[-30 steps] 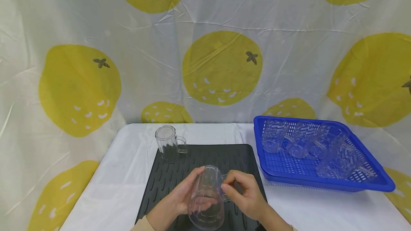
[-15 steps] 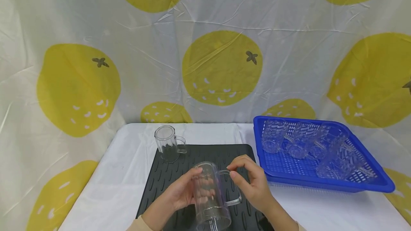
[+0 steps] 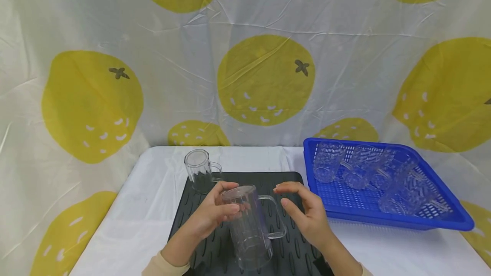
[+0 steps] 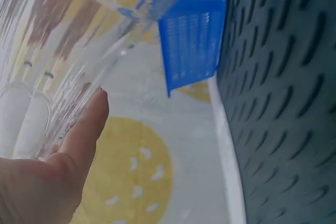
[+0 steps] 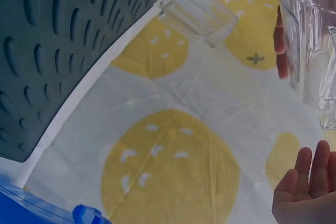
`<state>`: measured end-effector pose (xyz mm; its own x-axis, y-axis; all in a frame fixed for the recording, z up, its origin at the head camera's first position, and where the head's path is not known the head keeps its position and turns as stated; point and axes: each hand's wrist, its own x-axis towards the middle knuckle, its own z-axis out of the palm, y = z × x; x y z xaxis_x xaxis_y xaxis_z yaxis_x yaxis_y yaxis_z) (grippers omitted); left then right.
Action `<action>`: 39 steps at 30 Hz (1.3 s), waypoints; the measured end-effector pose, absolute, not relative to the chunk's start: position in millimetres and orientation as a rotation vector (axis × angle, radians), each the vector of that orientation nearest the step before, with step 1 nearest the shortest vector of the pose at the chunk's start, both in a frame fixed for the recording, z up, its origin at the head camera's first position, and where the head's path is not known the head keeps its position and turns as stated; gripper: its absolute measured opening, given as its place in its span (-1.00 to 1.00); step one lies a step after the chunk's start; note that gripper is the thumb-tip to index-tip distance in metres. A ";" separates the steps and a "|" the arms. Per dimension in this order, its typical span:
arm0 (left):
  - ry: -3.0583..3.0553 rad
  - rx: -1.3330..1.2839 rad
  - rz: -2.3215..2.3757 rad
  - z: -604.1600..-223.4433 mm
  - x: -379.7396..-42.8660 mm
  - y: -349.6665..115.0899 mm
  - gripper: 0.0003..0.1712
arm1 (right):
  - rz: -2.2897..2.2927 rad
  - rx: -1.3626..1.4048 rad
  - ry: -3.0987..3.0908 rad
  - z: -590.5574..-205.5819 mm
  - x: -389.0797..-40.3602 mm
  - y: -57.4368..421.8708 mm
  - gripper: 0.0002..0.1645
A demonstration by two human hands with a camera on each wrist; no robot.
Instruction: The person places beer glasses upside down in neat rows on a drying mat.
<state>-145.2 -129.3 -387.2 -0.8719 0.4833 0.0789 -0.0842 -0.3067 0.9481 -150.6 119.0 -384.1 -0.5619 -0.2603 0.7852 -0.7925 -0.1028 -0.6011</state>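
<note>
"What are we seeing?"

"The left grip [image 3: 212,210] is holding one tilted, clear, faceted glass mug [image 3: 249,229] above a black ridged mat [image 3: 262,178]; the right grip [image 3: 308,212] is hovering wide near its handle [image 3: 277,235]."

"Others?"

"We're counting one upright mug [image 3: 197,167] on the mat's corner, four mugs [image 3: 356,178] resting in a perforated blue basket [image 3: 376,220]."

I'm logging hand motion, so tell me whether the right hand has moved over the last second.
Yes: judged against the blue basket, the right hand has shifted up and rightward in the head view.
</note>
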 end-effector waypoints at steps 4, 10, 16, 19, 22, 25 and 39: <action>1.718 0.775 2.204 -380.7 -148.4 -130.8 -0.20 | 1.696 1.148 -1.823 -382.7 -149.3 119.5 -0.60; 1.908 0.997 2.161 -378.7 -153.4 -128.2 -0.16 | 1.665 1.110 -1.910 -381.7 -147.7 117.7 -0.57; 2.084 1.000 2.100 -381.0 -155.9 -127.6 -0.16 | 1.660 1.089 -1.952 -383.8 -149.5 116.3 -0.56; 2.147 0.984 2.072 -382.6 -157.2 -127.6 -0.17 | 1.663 1.065 -2.024 -387.9 -152.9 115.5 -0.55; 2.191 1.019 2.045 -384.1 -159.9 -127.7 -0.17 | 1.647 1.030 -2.127 -393.5 -157.7 114.0 -0.53; 2.219 1.047 2.018 -384.8 -163.0 -128.4 -0.16 | 1.654 0.998 -2.207 -399.3 -161.9 112.2 -0.52; 2.198 0.999 1.961 -365.6 -159.4 -123.8 -0.18 | 1.854 1.051 -2.178 -410.5 -169.9 106.9 -0.65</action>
<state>-159.4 -123.8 -365.6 -0.7931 0.4736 0.3831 0.4345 -0.0010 0.9007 -169.9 106.9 -410.5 -0.7582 -0.4346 0.4861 -0.5493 0.0240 -0.8353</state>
